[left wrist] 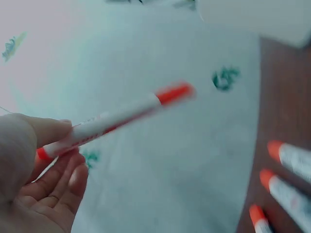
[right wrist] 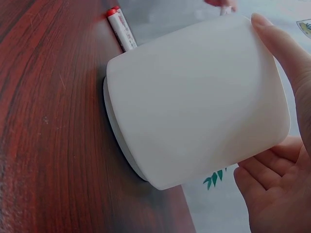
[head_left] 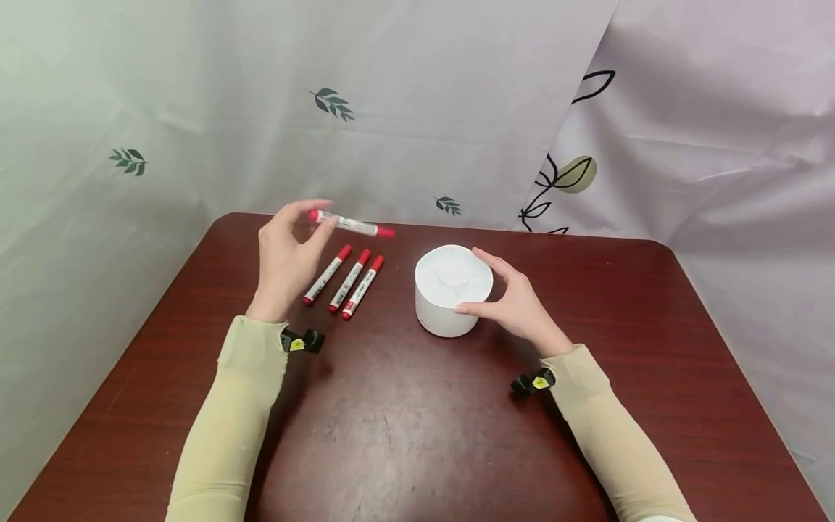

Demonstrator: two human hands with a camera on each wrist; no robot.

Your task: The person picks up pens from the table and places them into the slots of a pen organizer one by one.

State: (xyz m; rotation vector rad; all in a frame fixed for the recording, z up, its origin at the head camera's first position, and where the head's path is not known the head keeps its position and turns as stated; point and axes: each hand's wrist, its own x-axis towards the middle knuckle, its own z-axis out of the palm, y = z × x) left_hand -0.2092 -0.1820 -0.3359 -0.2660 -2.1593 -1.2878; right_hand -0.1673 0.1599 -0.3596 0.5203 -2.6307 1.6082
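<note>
A white marker with red ends point(head_left: 355, 225) is pinched between the thumb and fingers of my left hand point(head_left: 287, 250), raised above the table's back left. In the left wrist view the marker point(left wrist: 116, 121) points away from the hand, its red cap point(left wrist: 176, 93) outermost. My right hand point(head_left: 518, 301) grips the upper edge of a round white container point(head_left: 450, 319), thumb on the near side and fingers on the far side. The container stands upright on the table, with a raised round piece in the middle of its top. In the right wrist view its smooth wall point(right wrist: 194, 107) fills the centre.
Three more red-capped markers point(head_left: 350, 281) lie side by side on the dark red wooden table point(head_left: 378, 435), between the left hand and the container. A pale curtain point(head_left: 404, 109) with leaf prints hangs right behind the table's back edge.
</note>
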